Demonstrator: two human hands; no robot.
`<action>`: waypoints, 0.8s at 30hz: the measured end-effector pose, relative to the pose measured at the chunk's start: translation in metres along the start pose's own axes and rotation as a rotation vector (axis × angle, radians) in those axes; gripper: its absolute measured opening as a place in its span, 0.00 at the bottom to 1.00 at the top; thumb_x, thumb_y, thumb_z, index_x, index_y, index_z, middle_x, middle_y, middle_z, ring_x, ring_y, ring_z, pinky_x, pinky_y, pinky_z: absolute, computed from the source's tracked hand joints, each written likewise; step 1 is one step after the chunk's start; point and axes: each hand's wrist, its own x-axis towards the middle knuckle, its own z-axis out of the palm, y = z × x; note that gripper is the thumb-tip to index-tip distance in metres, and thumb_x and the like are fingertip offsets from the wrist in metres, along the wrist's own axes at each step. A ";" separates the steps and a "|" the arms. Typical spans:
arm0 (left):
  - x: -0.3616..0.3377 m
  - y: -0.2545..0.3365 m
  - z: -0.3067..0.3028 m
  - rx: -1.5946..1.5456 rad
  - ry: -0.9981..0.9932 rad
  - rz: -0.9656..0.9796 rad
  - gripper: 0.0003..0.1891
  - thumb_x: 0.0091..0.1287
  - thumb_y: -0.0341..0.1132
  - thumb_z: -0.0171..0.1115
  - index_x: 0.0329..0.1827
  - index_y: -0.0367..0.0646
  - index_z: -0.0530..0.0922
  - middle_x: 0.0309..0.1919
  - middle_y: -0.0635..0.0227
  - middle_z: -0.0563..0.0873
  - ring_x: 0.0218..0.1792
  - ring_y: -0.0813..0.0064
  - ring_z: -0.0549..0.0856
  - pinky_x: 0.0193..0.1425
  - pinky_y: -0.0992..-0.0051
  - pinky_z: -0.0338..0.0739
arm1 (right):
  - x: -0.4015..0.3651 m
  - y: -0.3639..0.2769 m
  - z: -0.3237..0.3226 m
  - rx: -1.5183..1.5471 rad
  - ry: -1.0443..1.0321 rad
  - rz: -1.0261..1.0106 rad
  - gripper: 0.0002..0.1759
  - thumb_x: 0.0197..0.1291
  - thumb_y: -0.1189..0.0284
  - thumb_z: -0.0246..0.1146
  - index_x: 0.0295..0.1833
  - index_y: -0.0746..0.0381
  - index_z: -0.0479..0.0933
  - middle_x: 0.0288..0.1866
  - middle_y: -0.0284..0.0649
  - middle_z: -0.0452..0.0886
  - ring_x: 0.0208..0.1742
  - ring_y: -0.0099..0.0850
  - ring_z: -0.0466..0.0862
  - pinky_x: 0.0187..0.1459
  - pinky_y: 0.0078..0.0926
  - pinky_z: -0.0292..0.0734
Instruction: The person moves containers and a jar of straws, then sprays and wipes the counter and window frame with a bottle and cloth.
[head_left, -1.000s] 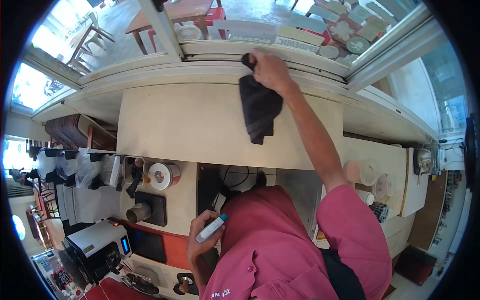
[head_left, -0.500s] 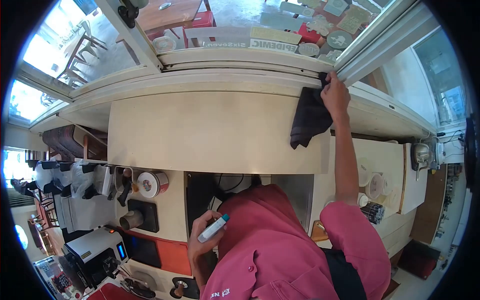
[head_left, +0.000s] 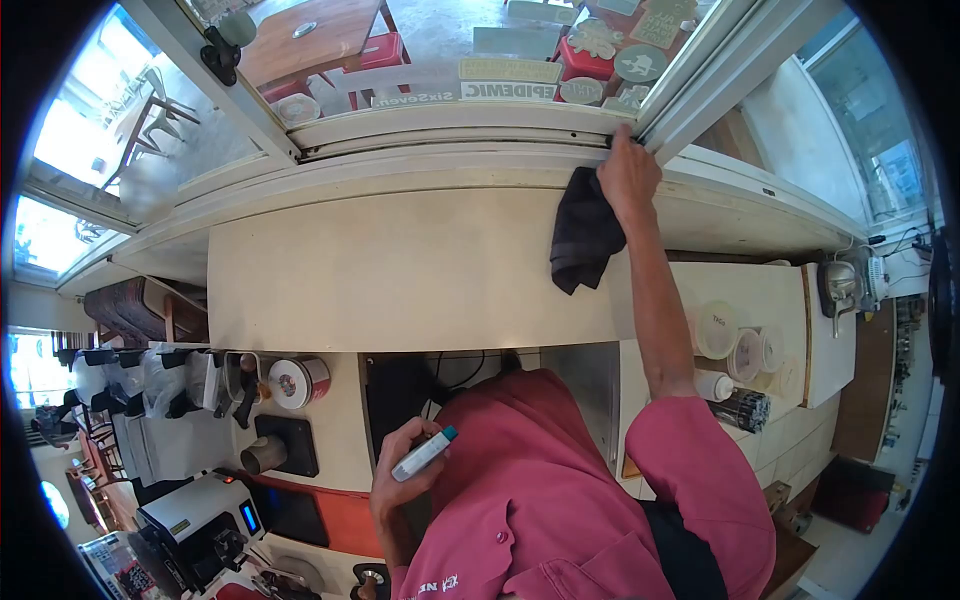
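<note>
A dark cloth (head_left: 587,232) trails from the right hand (head_left: 630,180), its lower part over the right end of a pale counter (head_left: 410,270). That hand is closed around the cloth's upper end, fingertips at the window track (head_left: 450,138) beside an upright post (head_left: 730,80). The left hand (head_left: 392,468) — low, beside the person's red shirt (head_left: 560,490) — grips a small white bottle (head_left: 418,458) with a teal cap. To the left stand a round tub (head_left: 290,384) and a metal cup (head_left: 264,455); to the right, clear containers (head_left: 714,330).
</note>
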 end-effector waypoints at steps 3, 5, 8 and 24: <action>-0.004 -0.002 -0.003 0.005 0.012 -0.046 0.11 0.56 0.24 0.67 0.41 0.38 0.79 0.25 0.69 0.85 0.26 0.81 0.83 0.32 0.77 0.75 | 0.000 -0.008 -0.005 -0.038 -0.042 -0.059 0.21 0.55 0.75 0.67 0.55 0.64 0.73 0.35 0.53 0.88 0.41 0.53 0.89 0.43 0.52 0.84; -0.010 -0.003 -0.004 -0.047 -0.005 -0.114 0.11 0.56 0.25 0.68 0.41 0.38 0.79 0.24 0.69 0.84 0.25 0.82 0.82 0.31 0.77 0.74 | 0.000 -0.006 -0.008 -0.059 -0.068 -0.028 0.21 0.57 0.75 0.66 0.56 0.65 0.73 0.36 0.53 0.88 0.42 0.53 0.89 0.43 0.52 0.84; -0.016 -0.010 -0.006 -0.061 0.046 -0.060 0.11 0.56 0.25 0.69 0.41 0.38 0.79 0.22 0.70 0.82 0.24 0.83 0.80 0.30 0.77 0.73 | 0.005 0.004 -0.009 -0.081 -0.066 0.061 0.17 0.60 0.75 0.63 0.55 0.66 0.74 0.38 0.54 0.88 0.43 0.54 0.90 0.44 0.51 0.85; -0.035 -0.014 -0.024 -0.104 0.065 -0.129 0.12 0.54 0.25 0.70 0.41 0.39 0.80 0.30 0.64 0.85 0.31 0.72 0.85 0.37 0.75 0.77 | -0.025 -0.206 0.029 0.183 -0.011 -0.265 0.13 0.61 0.77 0.60 0.52 0.65 0.74 0.41 0.53 0.87 0.38 0.53 0.90 0.37 0.51 0.86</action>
